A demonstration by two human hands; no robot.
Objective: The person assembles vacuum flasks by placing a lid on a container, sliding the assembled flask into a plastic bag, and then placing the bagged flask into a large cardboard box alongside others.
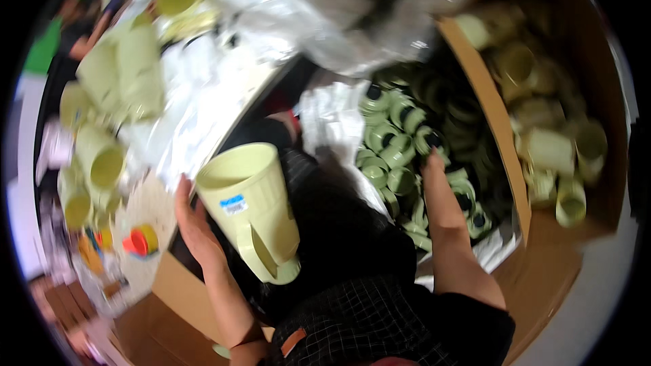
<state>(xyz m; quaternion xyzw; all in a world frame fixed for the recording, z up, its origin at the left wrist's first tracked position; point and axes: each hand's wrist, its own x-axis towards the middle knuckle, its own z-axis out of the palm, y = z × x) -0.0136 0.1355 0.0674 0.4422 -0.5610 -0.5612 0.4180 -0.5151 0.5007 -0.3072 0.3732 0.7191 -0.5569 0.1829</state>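
Observation:
My left hand (199,230) is closed on the side of a pale green jug (268,193), its thumb raised near the rim and its other fingers hidden behind the body. The jug stands mouth up and slightly tilted, with a handle facing me, a narrow foot and a small blue-and-white sticker. My right hand (433,160) reaches down into a cardboard box of loose green lids. Its fingers meet the edge of one green lid (427,139) with a black centre and look closed on it; the fingertips are partly hidden.
Several more green jugs (98,152) lie on the worktable at left, near plastic wrap and small red and yellow cups (142,240). Another cardboard box (569,230) at right holds several green cups. Clear plastic sheeting (319,20) covers the far side. A person (85,37) is at the far left.

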